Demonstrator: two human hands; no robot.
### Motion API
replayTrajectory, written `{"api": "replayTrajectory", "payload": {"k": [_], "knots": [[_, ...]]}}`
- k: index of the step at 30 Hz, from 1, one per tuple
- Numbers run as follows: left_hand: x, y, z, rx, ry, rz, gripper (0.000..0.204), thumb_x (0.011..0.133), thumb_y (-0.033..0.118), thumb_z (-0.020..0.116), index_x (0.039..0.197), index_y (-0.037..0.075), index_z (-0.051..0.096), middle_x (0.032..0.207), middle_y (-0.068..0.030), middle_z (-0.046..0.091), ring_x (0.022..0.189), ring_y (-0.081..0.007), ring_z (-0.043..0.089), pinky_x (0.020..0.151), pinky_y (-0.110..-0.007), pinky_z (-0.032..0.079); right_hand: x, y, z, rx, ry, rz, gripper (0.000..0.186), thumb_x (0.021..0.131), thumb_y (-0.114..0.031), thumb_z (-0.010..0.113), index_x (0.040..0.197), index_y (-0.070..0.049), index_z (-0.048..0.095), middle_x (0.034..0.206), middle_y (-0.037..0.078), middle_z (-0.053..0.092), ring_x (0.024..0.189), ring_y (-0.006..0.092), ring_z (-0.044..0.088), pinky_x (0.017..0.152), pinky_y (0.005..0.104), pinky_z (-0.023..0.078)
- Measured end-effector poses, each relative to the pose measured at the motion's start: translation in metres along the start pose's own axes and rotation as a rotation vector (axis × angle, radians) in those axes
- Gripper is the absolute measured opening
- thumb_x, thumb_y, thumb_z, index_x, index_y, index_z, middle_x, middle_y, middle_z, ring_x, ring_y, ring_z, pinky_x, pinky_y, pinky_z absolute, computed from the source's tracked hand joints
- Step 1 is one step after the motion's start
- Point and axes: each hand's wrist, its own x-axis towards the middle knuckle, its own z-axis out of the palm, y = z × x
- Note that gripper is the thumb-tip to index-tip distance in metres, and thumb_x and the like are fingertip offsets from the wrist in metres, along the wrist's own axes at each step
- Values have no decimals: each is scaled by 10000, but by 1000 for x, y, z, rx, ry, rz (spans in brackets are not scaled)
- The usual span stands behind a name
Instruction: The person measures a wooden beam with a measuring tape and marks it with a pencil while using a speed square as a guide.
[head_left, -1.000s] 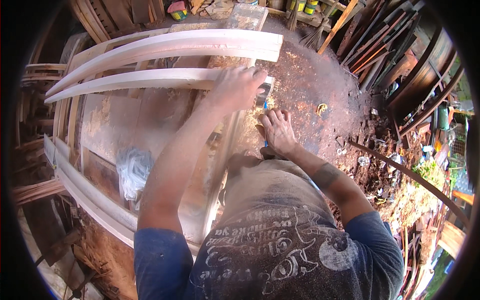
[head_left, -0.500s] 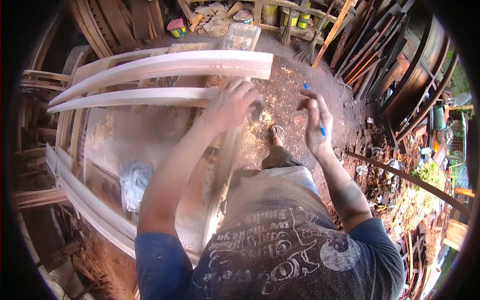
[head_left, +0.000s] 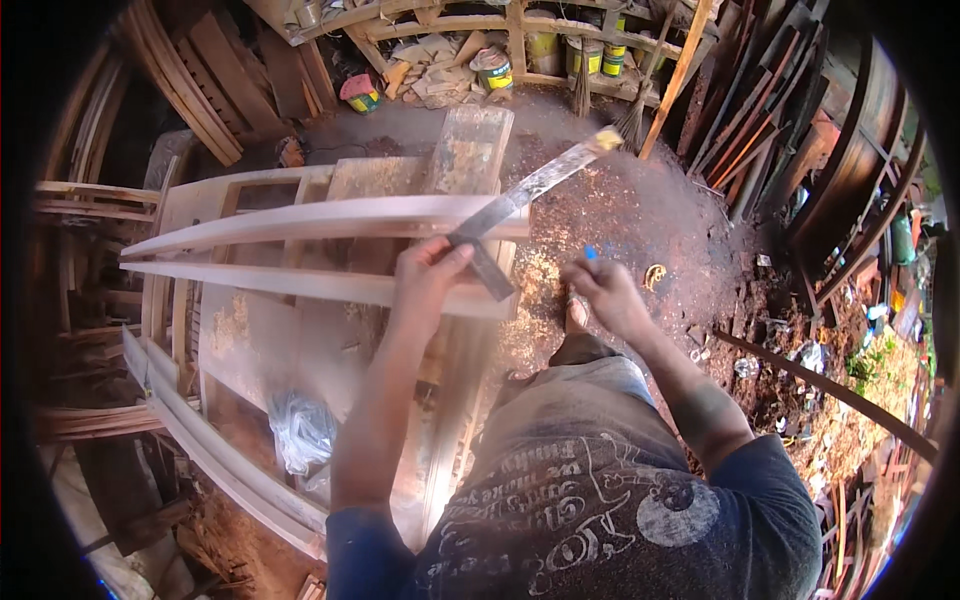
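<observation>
My left hand is closed on one end of a carpenter's square. Its long, worn grey arm slants up and to the right to a yellowish tip, while its short dark arm points down to the right. The square is held over the right ends of two long, curved pale wood pieces, the far one and the near one. To the right, my right hand is closed round a blue pen; only the pen's blue end shows above the fingers.
The curved pieces lie across a wooden bench. A clear plastic bag lies near its front, beside another curved piece. Paint tins and wood offcuts stand at the back. Dark planks lean at the right.
My left hand, empty-looking and blurred before, now holds the square above the curved pieces. My right hand has come down and inward, its fingers closing more tightly round the pen.
</observation>
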Motion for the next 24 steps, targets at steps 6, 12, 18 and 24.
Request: {"api": "replayTrajectory", "payload": {"k": [6,12,18,24], "knots": [[48,-11,18,98,-18,-278,232,993,154,712,1097,-54,719,983,-93,750,854,-196,742,757,-352,615,63,-31,31,50,-342,67,437,1060,-405,590,1016,8,727,827,21,656,783,112,581,721,324,488],[39,35,25,903,21,-23,232,939,157,768,1121,12,761,910,-101,747,830,-257,741,715,-365,591,81,-35,20,141,-518,147,484,1071,-447,567,968,4,708,738,-8,600,685,114,573,630,326,469],[73,62,0,1385,-417,757,476,850,123,779,1318,149,693,1360,-125,615,1245,-348,589,1049,-485,491,78,-43,27,125,-473,318,465,1081,-414,569,915,2,696,704,-11,591,637,95,557,579,321,463],[118,48,-21,1411,-764,916,593,835,149,791,1406,215,641,1450,-114,579,1294,-358,579,1070,-486,501,74,-39,38,106,-357,298,451,1077,-395,581,885,-7,707,713,-5,619,649,93,554,611,316,469]]}}
